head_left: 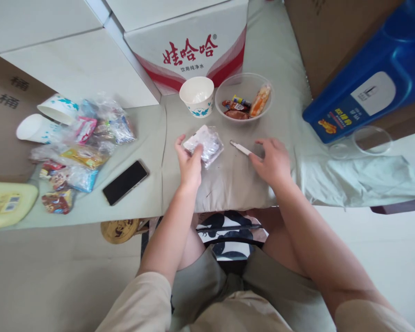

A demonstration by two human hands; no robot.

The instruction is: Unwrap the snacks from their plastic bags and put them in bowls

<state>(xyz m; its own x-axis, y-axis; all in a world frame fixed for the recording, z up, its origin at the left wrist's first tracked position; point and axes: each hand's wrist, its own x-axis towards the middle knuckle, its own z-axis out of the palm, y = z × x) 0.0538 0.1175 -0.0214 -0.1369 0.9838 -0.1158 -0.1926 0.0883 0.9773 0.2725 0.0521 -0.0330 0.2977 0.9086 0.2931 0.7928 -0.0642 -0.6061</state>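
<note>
My left hand [191, 159] is closed on a small square clear plastic packet [207, 142] with whitish contents, the thumb lying across its top. My right hand [272, 161] rests on the cloth at the right, thumb and index finger apart. Its thumb touches the rear end of a slim white pen-shaped tool [241, 148] with a metallic tip, which points toward the packet. Behind the packet stands a white paper cup [198, 97] with a blue leaf print. Beside that cup, a clear plastic bowl [224, 82] contains several wrapped snacks [242, 108].
Several wrapped snacks [85, 157] lie in a heap at left, near two tipped paper cups [38, 128]. A black phone [125, 182] lies in front. A white-and-red carton [190, 50] stands behind; a blue jug [363, 87] and a clear plastic cup [371, 139] are at right.
</note>
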